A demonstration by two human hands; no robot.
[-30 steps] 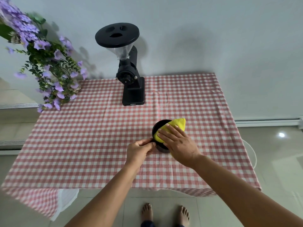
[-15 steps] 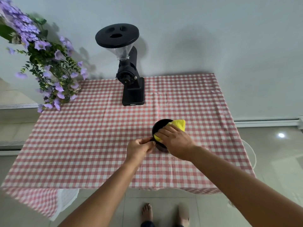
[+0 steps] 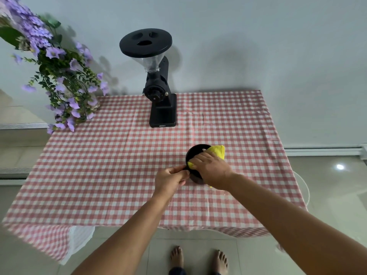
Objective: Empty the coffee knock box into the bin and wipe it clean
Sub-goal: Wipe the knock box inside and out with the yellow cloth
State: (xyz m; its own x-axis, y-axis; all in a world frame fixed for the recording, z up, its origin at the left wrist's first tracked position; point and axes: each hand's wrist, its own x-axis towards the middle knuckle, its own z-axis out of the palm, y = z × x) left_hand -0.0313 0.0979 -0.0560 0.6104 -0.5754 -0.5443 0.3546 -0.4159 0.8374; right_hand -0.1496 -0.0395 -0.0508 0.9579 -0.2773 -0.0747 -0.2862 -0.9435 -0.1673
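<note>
A small round black knock box (image 3: pixel 195 153) stands upright on the checked tablecloth, right of the table's middle. My left hand (image 3: pixel 171 179) pinches its near-left rim with thumb and fingers. My right hand (image 3: pixel 211 169) presses a yellow cloth (image 3: pixel 217 151) down into the box's mouth; one corner of the cloth sticks out over the far-right rim. The inside of the box is mostly hidden by cloth and hand. No bin is in view.
A black coffee grinder (image 3: pixel 158 90) with a clear hopper stands at the back centre of the table (image 3: pixel 99 165). Purple flowers (image 3: pixel 59 76) hang over the back left corner. My bare feet (image 3: pixel 198 259) are on the tiled floor below the front edge.
My right hand has pushed the cloth deeper into the box and slid it toward the near-left, so less yellow shows. The left hand keeps its hold on the rim.
</note>
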